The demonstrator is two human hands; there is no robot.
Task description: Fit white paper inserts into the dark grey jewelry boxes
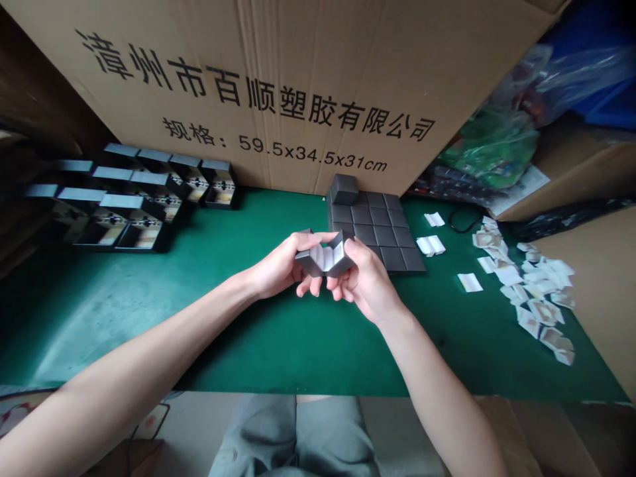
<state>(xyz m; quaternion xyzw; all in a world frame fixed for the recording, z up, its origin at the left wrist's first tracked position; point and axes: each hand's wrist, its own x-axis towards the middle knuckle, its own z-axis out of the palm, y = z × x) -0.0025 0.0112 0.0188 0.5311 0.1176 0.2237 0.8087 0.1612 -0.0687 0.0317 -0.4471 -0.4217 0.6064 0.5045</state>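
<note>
Between both hands, above the green table, is a small dark grey hinged box [309, 263], opened up with a white folded insert inside it. My left hand [284, 266] grips its left side, thumb on the upper edge and fingers curled beneath. On the right side, my right hand [365, 271] holds it the same way, its thumb at the rim. Just behind my right hand lies a block of closed dark boxes [382, 232] set in rows. One more closed box [344, 189] rests on top at the back left of that block.
Several open dark boxes [132, 222] stand in rows at the left. White folded inserts [539, 285] are heaped at the right, with a few loose ones [430, 246] nearer. A large printed carton [278, 86] walls off the back; plastic bags [497, 142] lie at the far right.
</note>
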